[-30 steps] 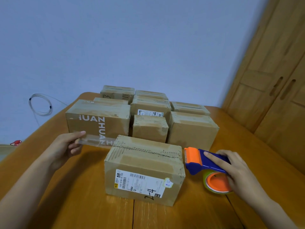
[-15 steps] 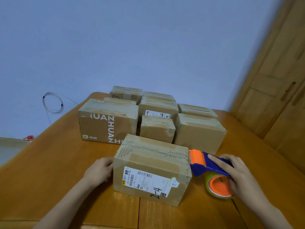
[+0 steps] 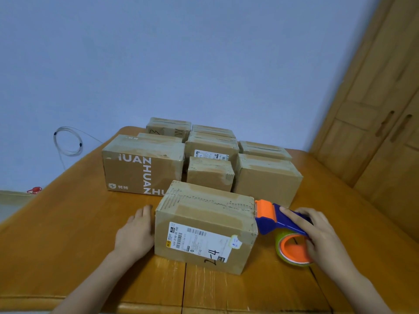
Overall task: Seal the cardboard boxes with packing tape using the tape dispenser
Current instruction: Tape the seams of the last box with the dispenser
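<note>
Near box (image 3: pixel 205 227), centre of table (image 3: pixel 68 234): in work. Left hand (image 3: pixel 136 234) flat against its left side, fingers straight, bracing. Right hand (image 3: pixel 317 236) grips tape dispenser (image 3: pixel 275 219), fingers wrapped over handle and roll; orange head touching box's top right edge. Top looks already taped w/ older strips; whether a fresh strip is laid, cannot tell. Judged: pass across top at start or end. Far boxes (image 3: pixel 204 155), approx. nine, tops appear taped; seal quality not verifiable.

Wooden table (image 3: pixel 68 223), blue wall (image 3: pixel 181 53), coiled cable (image 3: pixel 68 141), wooden wardrobe doors (image 3: pixel 385 132).
</note>
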Motion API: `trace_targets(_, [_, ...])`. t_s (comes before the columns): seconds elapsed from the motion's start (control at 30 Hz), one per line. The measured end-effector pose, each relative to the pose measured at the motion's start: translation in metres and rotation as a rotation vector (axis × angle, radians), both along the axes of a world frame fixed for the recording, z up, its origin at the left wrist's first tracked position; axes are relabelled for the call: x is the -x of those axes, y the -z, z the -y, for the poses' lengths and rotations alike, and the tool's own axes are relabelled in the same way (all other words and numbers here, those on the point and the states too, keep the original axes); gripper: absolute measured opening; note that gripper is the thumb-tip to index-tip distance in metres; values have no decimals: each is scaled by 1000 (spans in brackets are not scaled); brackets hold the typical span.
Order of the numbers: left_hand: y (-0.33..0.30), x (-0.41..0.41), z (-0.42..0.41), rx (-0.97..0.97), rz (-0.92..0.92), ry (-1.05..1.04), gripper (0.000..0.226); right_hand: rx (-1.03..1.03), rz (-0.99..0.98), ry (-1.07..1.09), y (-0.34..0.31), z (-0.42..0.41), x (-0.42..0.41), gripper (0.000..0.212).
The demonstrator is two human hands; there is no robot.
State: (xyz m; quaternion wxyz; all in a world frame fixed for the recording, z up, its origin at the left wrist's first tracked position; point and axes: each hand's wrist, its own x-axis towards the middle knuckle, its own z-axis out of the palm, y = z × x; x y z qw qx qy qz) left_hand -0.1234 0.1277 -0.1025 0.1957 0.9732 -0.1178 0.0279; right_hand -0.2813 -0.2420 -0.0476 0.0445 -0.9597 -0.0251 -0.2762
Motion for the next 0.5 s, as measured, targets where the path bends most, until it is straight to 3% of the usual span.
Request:
trace_targets(0.17, [-12,-5,1,349,94,-18,21,-12,1,-6,2,-1,1,102])
trace_targets(0.3, [-27,-3,-1,696,148,-91,32,-35,5,0,3,-1,0,102])
trace_targets(0.4, [-54,2,2,1001,61,-30,27,-33,5,6,2,-2,-1,103])
trace_targets(0.5, [-80,10,9,1040,-56,121,28,-22,8,-1,3,-4,-1,104])
